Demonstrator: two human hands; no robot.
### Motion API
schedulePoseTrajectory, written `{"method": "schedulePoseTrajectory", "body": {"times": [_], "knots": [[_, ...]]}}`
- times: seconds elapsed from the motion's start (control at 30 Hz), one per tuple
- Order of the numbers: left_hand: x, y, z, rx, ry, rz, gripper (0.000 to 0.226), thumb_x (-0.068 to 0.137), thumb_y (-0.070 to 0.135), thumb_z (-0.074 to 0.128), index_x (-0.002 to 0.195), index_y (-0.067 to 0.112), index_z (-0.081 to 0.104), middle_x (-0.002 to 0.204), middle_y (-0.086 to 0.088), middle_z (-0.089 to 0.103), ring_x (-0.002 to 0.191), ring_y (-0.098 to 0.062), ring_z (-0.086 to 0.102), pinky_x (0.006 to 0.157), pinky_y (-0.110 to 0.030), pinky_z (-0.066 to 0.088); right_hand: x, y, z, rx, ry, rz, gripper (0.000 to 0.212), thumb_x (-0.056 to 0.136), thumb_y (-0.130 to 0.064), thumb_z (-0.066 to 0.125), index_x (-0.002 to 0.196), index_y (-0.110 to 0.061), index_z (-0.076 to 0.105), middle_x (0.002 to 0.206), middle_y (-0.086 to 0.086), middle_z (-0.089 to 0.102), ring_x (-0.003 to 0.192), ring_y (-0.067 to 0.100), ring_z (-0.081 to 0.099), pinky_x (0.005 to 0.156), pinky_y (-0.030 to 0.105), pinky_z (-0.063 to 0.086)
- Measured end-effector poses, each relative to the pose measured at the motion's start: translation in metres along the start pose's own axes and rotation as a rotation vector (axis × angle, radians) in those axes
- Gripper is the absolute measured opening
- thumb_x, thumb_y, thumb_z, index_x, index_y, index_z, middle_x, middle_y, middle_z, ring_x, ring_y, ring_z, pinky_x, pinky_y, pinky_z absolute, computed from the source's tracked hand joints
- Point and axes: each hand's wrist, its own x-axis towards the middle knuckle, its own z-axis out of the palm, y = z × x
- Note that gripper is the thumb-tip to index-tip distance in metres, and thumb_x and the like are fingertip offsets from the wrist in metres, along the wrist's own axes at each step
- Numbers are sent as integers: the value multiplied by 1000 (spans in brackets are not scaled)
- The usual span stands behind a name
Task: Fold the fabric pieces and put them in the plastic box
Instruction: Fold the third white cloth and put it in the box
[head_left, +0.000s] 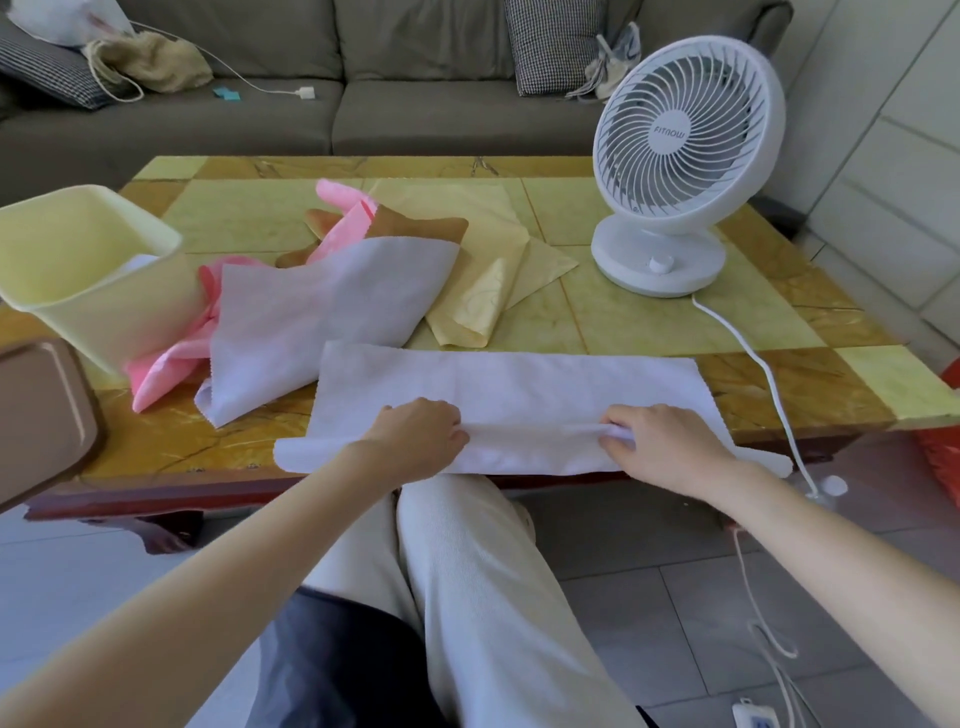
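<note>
Folding was judged to be at an early stage: one white fabric (509, 384) lay flat on the table (779, 332) under both grips, and the loose pieces (322, 306) lay unfolded beyond them, with the plastic box (78, 260) beyond and left of the left grip. The left hand (415, 441) and right hand (670, 447) were held palm down and well apart. Each pinched the raised fold along the fabric's near side.

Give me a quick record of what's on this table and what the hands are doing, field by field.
Being folded: white fabric, at the near edge of the table
Left hand: holds its near fold
Right hand: pinches the same fold
Waiting pile: second white piece, pink fabric, yellow fabric, brown fabric
Plastic box: pale yellow, at the left, something white inside
Also there: white fan, at the right
</note>
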Motion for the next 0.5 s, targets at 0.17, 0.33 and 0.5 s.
{"method": "schedulePoseTrajectory", "body": {"times": [0.17,0.33,0.5], "knots": [[29,-2,-22,32,40,-45,29,99,34,36,110,16,55,113,-5,59,107,-27,53,96,-40,31,37,4,-17,-43,39,51,25,92,-41,44,87,-21,57,79,-2,60,76,23,54,64,32,39],[70,-7,-24,55,138,-76,28,98,30,39,116,16,55,121,-5,55,114,-24,48,96,-37,31,82,8,-17,10,27,103,22,95,-34,48,95,-15,59,94,4,62,83,23,54,64,31,37],[97,-15,-13,82,82,-63,32,98,31,41,126,16,50,129,-5,46,122,-23,42,99,-37,31,107,8,-3,12,-27,134,25,99,-29,43,106,-10,57,112,9,58,99,28,54,79,37,44]]}}
